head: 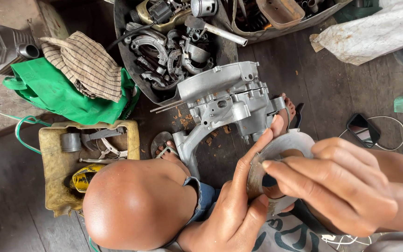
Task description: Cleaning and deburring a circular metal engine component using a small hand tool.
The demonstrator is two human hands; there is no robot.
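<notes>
My left hand grips a flat round metal disc by its left edge, thumb and fingers wrapped around the rim. My right hand lies over the disc's front, with its index finger pointing at the centre hole. The disc is held above my lap, just in front of a grey cast engine casing that rests on the dark wooden floor between my feet. My bare left knee is in the foreground.
A black tub of brake shoes and metal parts sits behind the casing. A yellow tray with pliers and small tools is at left, beside a green bag and checked cloth. A round mirror lies at right.
</notes>
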